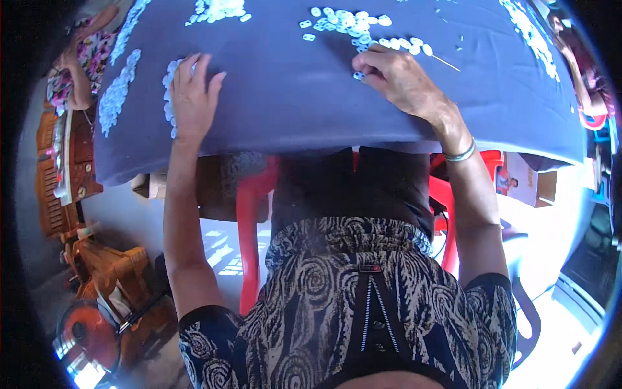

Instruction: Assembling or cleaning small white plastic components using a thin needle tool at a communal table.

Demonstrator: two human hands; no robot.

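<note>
My left hand [193, 104] rests at the left of the cloth-covered table with its fingers apart, beside and partly over a line of small white oval pieces [170, 110]. At the right, my right hand [405, 81] is closed in a pinch. A small pale oval piece with dark holes [358, 76] shows at its thumb and fingertips. Just beyond that hand lies a loose pile of similar oval pieces [346, 23]. A short row of white ovals [414, 45] ends near a thin pale stick [446, 63].
More white pieces lie in heaps at the left edge [118, 91], far middle [219, 9] and far right [534, 39] of the dark blue tablecloth [278, 91]. People sit at both sides. A red chair [249, 233] is under me; an orange-centred fan [91, 337] stands lower left.
</note>
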